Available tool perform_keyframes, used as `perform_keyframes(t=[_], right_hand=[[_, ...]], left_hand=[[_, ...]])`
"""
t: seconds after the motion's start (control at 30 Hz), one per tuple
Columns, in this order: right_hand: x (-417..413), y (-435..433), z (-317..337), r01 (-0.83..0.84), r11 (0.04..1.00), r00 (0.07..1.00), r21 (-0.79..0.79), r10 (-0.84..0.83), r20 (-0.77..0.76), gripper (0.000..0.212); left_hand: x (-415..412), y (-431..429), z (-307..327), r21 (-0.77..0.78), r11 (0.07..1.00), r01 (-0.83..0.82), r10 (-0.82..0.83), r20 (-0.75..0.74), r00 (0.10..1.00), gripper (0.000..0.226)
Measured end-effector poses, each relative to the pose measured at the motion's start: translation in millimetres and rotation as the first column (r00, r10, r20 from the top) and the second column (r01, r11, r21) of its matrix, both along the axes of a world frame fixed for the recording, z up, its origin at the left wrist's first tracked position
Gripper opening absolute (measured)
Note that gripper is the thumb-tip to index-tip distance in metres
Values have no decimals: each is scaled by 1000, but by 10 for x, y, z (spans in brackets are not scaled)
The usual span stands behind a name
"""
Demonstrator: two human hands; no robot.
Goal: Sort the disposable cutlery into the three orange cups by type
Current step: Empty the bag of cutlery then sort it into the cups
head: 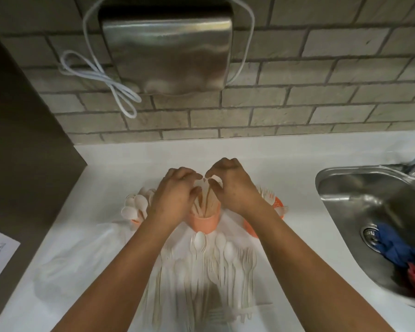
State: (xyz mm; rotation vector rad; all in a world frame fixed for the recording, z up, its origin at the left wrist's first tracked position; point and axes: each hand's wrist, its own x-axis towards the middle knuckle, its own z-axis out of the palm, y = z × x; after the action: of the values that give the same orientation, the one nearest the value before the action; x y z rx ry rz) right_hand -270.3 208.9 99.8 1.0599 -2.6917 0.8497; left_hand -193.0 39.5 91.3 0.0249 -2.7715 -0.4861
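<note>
Grey brick wall (297,104), steel dispenser (165,53), white counter (130,159), steel sink (340,178).

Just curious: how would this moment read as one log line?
left hand: grips white plastic cutlery bundle | right hand: pinches same bundle | place: middle orange cup | loose white spoons and forks: unsorted

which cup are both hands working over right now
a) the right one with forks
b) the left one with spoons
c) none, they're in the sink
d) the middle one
D: the left hand and right hand meet above the middle orange cup, fingers curled on the white cutlery standing in it, with the spoon cup and fork cup off to either side.
</note>
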Motion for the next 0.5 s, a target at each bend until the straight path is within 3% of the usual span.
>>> perform_keyframes(t=[0.17, 0.3, 0.4, 0.5], right_hand=[[26, -75, 33, -72, 969, 990, 236, 41, 134, 40], [48, -46, 43, -22, 998, 986, 63, 11, 166, 40], [98, -38, 45, -42, 988, 986, 150, 17, 163, 45], [105, -36, 74, -21, 999, 980, 47, 11, 197, 44]], left_hand=[[-41, 5, -39, 14, 1000, -10, 7, 214, 977, 47], [-25, 19, -31, 125, 991, 53, -86, 282, 956, 57], [-4, -7, -33, 271, 962, 34, -121, 312, 942, 69], [-28, -41, -89, 368, 928, 53, -174, 305, 937, 86]])
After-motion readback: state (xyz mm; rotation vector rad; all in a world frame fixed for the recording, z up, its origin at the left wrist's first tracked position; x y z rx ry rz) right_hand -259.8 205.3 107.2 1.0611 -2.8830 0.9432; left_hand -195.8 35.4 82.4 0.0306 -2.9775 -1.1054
